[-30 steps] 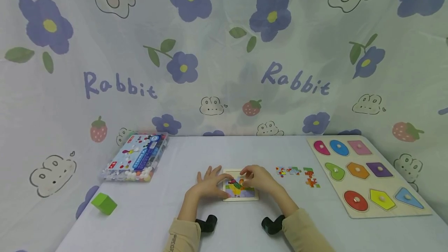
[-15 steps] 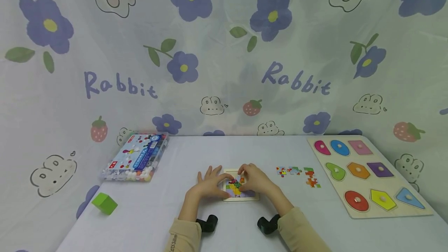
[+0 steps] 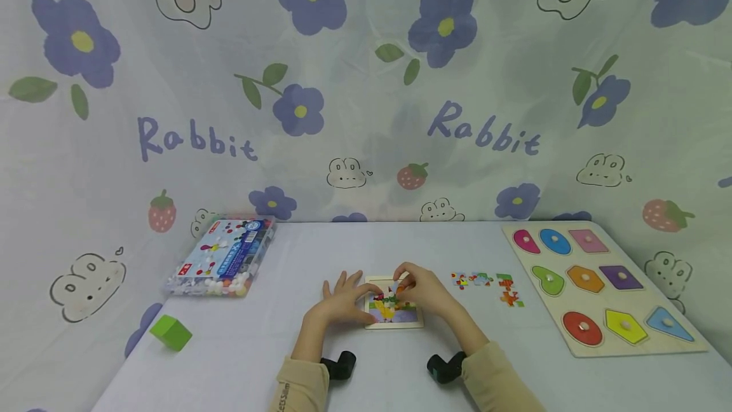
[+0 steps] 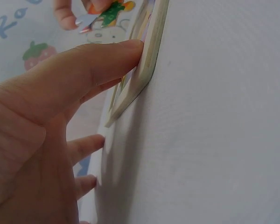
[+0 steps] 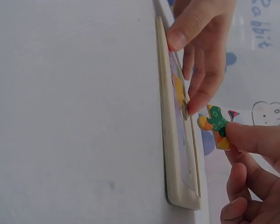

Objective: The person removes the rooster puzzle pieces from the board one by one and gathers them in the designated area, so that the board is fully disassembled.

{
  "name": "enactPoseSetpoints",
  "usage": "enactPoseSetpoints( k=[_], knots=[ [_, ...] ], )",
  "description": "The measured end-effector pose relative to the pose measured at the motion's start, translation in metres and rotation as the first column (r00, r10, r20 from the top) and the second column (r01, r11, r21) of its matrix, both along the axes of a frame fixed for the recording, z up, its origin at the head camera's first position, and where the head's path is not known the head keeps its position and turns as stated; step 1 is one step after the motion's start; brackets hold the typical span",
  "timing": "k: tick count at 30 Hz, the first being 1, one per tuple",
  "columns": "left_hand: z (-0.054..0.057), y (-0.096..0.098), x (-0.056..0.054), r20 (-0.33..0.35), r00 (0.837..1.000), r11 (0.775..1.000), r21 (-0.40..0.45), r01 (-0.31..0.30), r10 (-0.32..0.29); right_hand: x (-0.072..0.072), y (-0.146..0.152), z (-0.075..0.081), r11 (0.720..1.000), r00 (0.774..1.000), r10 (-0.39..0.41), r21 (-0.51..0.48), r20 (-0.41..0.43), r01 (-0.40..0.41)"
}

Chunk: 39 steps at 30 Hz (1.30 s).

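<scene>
A small jigsaw tray with a pale wooden rim lies on the white table, partly filled with a colourful picture. My left hand spreads over its left side, with the thumb and index finger pressing on it and the other fingers extended. Between thumb and index finger, my right hand pinches a jigsaw piece coloured green, orange and yellow. In the right wrist view that piece is held apart from the tray's surface. The hands cover parts of the picture in the head view.
Several loose jigsaw pieces lie right of the tray. Farther right is a wooden shape-puzzle board with knobbed shapes. A clear case of beads stands at the back left, a green block in front of it.
My right hand first shifted left over the tray with the jigsaw piece, then drew back to the right and slightly away from me. My left hand stayed in place.
</scene>
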<state>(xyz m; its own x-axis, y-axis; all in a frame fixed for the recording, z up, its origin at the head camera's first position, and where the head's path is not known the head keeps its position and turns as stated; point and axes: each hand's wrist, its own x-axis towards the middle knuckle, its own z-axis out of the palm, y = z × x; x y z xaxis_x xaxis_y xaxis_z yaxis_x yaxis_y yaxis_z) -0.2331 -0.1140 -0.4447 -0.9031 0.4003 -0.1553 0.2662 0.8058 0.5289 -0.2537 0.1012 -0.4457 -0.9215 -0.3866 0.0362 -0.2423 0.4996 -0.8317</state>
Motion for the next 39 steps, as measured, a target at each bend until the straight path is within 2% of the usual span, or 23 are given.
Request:
enactPoseSetpoints(
  k=[8, 16, 27, 33, 39],
  knots=[
    [-0.001, 0.000, 0.000, 0.001, 1.000, 1.000, -0.002, -0.009, 0.009, 0.000, 0.015, 0.006, 0.995, 0.995, -0.100, -0.016, 0.028, 0.100],
    [-0.003, 0.000, -0.001, 0.005, 1.000, 1.000, 0.009, -0.009, 0.008, 0.000, 0.032, 0.005, 0.988, 0.987, -0.157, -0.005, 0.032, 0.157],
    [-0.001, 0.000, -0.001, 0.015, 1.000, 1.000, 0.020, -0.006, 0.006, 0.000, 0.073, 0.005, 0.968, 0.969, -0.245, -0.035, 0.043, 0.247],
    [-0.002, 0.000, -0.001, 0.016, 1.000, 1.000, 0.016, -0.009, 0.009, 0.002, 0.094, 0.013, 0.960, 0.963, -0.265, -0.076, 0.044, 0.268],
    [-0.002, 0.000, -0.001, 0.015, 1.000, 1.000, 0.019, -0.011, 0.010, 0.003, 0.114, 0.017, 0.960, 0.962, -0.269, -0.066, 0.052, 0.272]
  ],
)
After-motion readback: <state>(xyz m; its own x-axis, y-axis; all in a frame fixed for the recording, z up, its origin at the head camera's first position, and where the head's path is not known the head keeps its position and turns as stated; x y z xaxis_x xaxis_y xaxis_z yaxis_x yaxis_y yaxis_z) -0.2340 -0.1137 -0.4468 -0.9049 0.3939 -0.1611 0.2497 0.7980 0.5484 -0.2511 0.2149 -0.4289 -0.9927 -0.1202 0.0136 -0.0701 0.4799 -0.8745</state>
